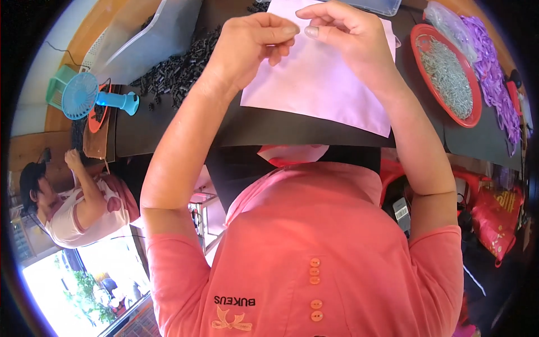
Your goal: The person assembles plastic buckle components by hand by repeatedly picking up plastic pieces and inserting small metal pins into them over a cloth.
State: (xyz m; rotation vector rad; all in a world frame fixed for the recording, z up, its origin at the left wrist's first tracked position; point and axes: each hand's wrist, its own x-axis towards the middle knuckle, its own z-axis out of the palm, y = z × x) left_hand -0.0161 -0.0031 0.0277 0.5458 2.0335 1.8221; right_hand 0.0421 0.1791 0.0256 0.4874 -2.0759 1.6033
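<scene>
Both my hands are raised over a pale pink sheet (314, 92) laid on the dark table. The thumb and forefinger of my left hand (252, 48) are pinched together, its other fingers curled below. Facing it, a small gap away, my right hand (353, 42) has its thumb and fingers bent closely in. Whatever lies between the fingertips of either hand is too small or hidden to make out. Left of my left forearm spreads a heap of small black pieces (177, 70). On the right, a red oval tray (416, 42) holds many thin, clear or silvery pieces (446, 73).
A translucent plastic bin (151, 39) tilts behind the black heap. A blue fan (81, 96) lies at the table's left end. Purple strips (491, 67) and a clear plastic bag (452, 25) lie beyond the tray. At the far left sits another person (90, 208).
</scene>
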